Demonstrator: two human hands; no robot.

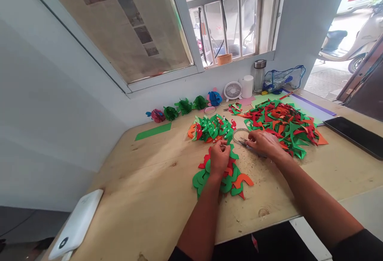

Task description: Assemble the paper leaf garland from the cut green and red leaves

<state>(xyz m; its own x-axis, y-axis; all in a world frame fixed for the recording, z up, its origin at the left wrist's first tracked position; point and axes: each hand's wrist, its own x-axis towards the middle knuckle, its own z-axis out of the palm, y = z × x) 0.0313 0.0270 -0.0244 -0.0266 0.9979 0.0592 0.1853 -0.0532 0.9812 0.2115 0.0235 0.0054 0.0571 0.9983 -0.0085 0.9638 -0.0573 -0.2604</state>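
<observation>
2 bare hands are close together over a pale, knotted wooden tabletop (pixel 167 165). The left hand (pixel 220 157) has its thumb and fingertips drawn into a narrow pinch; they are small in view, so I cannot tell whether a piece is caught between them. The right hand (pixel 265 143) holds a slim, pointed grey metal tool (pixel 244 143), tip toward the left hand.

With that point so near, a slip of the right hand could nick a fingertip or tear paper. The thin, pale, round ring (pixel 233 135) just beside the tool could snag it. A sideways sweep of the left forearm could scatter the loose pieces, and a drag of the right could pull in scraps from the large red, green and orange paper pile (pixel 284 125).

The heap of curved green, red and orange paper pieces (pixel 227 184) lies under and around the left hand, spreading to both sides of its wrist; the right hand is apart from it.
</observation>
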